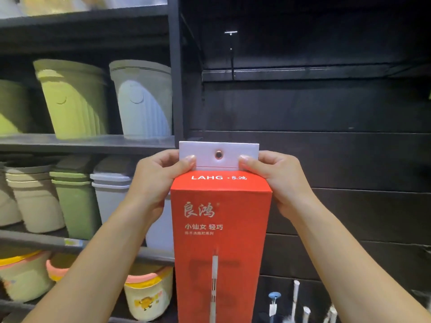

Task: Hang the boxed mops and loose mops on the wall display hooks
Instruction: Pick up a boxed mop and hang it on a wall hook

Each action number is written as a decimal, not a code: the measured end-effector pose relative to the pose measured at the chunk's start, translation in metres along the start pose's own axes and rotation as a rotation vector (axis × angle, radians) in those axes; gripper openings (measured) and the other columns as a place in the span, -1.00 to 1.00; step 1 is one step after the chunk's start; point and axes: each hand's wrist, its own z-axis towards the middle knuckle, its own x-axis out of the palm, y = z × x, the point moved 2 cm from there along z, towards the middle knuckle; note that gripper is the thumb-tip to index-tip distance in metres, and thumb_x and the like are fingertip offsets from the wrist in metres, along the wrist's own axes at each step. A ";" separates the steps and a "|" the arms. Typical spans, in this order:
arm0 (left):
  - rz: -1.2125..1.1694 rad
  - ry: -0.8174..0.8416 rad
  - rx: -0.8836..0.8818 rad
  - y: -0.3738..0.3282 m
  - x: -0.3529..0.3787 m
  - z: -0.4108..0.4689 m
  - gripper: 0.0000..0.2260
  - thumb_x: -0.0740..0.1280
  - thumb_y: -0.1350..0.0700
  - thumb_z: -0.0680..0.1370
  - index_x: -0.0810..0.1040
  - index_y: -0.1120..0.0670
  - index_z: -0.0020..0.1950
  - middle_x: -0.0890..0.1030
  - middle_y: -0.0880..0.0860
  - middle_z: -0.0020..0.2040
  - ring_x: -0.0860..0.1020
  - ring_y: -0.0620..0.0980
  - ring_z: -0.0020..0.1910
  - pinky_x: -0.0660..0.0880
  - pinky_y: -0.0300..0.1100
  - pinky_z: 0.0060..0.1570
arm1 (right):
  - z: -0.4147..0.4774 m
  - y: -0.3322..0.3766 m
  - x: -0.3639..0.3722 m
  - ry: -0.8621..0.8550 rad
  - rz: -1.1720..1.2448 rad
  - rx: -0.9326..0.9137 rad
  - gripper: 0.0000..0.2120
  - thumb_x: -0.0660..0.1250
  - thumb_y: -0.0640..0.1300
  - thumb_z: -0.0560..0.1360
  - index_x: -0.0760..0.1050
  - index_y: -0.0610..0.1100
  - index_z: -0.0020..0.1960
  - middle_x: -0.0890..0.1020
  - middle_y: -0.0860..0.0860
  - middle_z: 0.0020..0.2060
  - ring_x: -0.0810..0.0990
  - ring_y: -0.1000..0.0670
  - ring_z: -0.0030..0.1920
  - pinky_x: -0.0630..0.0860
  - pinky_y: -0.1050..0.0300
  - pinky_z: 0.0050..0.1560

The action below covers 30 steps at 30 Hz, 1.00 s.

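Fingers (186,160) of the left hand (158,180) and the right hand (277,180) pinch the boxed mop (221,229) at its top. Each thumb presses on the front of the white hang tab (205,151), and the other fingers curl behind the box's upper corners. The red box is held upright in front of the dark slat wall (338,159), and its metal eyelet (218,155) sits between the two thumbs. A display hook (231,33) juts from the wall well above the tab, apart from it. Loose mop handles (295,297) stand low at the right. On the left, shelving (86,142) carries a green waste bin (72,99) beside a pale grey waste bin (144,99).
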 end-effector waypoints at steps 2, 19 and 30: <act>0.002 -0.003 -0.008 -0.001 0.011 0.018 -0.91 0.50 0.08 0.56 0.73 0.05 0.04 0.78 0.07 -0.09 0.75 0.04 -0.17 0.69 0.01 -0.06 | 0.024 -0.001 -0.007 0.015 -0.001 -0.018 -0.84 0.54 -0.07 0.52 0.75 -0.12 0.05 0.80 0.01 -0.14 0.77 0.05 -0.18 0.60 0.23 -0.24; -0.084 0.015 0.086 -0.038 0.090 0.174 -0.85 0.50 0.10 0.57 0.70 0.10 0.11 0.78 0.13 -0.14 0.74 0.04 -0.29 0.70 -0.09 -0.32 | 0.198 0.025 -0.042 0.005 0.065 -0.139 -0.86 0.56 -0.13 0.49 0.75 -0.18 -0.02 0.79 -0.11 -0.17 0.72 0.00 -0.26 0.62 0.14 -0.21; -0.144 0.074 0.200 -0.074 0.090 0.275 -0.83 0.50 0.12 0.57 0.70 0.12 0.14 0.78 0.15 -0.07 0.77 0.10 -0.13 0.72 0.00 -0.08 | 0.282 0.069 -0.023 -0.080 0.008 -0.241 -0.80 0.57 -0.14 0.49 0.73 -0.23 0.04 0.79 -0.10 -0.15 0.71 0.01 -0.26 0.63 0.15 -0.20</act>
